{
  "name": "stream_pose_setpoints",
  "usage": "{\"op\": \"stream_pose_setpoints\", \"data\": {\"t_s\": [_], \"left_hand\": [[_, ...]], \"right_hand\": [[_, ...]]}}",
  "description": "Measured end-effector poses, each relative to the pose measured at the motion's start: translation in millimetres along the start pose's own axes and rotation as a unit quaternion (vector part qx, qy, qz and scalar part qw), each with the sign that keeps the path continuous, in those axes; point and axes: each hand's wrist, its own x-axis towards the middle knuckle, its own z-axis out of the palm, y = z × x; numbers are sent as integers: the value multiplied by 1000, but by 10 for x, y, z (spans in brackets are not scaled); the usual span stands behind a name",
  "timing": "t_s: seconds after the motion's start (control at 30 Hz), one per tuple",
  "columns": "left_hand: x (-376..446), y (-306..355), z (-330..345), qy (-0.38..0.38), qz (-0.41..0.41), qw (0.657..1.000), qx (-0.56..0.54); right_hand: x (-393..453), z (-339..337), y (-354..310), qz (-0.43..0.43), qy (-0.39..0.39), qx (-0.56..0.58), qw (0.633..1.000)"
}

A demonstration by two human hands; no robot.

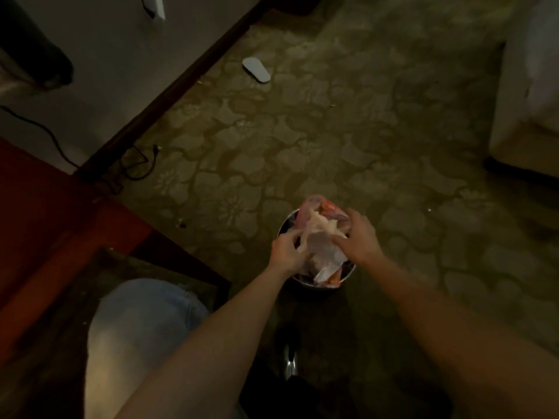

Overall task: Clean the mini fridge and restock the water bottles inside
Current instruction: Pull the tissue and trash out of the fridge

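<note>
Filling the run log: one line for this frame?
left hand: grips wrappers | right hand: presses wrappers | bin: on carpet, overfull

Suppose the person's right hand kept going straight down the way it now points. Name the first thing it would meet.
Most likely the crumpled paper and wrappers heaped in the small bin; the right hand already hovers at or on that heap. Depth is unclear.

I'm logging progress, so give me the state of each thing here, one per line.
left hand: grips the crumpled wrappers
right hand: fingers spread, pressing the wrappers down
crumpled wrappers: heaped above the rim
trash bin: upright, overfull
slipper: lying on the carpet
</note>
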Motion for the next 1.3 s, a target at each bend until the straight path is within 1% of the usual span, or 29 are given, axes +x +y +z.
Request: {"op": "stream_pose_setpoints", "data": {"t_s": [0.1,0.27,0.43,0.57,0.67,0.77,0.87,0.93,1.07,1.17,1.3], "left_hand": [[-19,-78,-54,-10,-5,1000,-7],[-99,-197,-283,7,-14,1000,-10],[-317,-170,-640,35,1,999,11],[-644,-100,-951,84,23,996,28],[-963,-26,-1233,121,36,990,58],[-1338,48,-1512,159,64,977,130],[-1740,96,-1763,192,98,949,228],[-1990,116,-1915,211,108,934,269],[-2485,129,-2248,252,109,917,288],[-2851,132,-2539,288,106,905,294],[-3321,128,-2940,341,105,875,327]], "right_hand": [[6,66,44,-5,-10,-44,999],[-95,152,-49,-49,-9,-103,993],[-278,153,-440,-146,-17,-153,977],[-571,127,-871,-206,-18,-238,949],[-839,82,-1223,-256,-17,-256,932],[-1126,36,-1552,-294,-16,-252,922],[-1458,5,-1846,-320,8,-244,915],[-1685,-1,-2010,-337,11,-236,911],[-2081,-2,-2341,-402,40,-221,888],[-2375,-4,-2672,-434,48,-216,873],[-2706,6,-3135,-493,72,-194,845]]}}
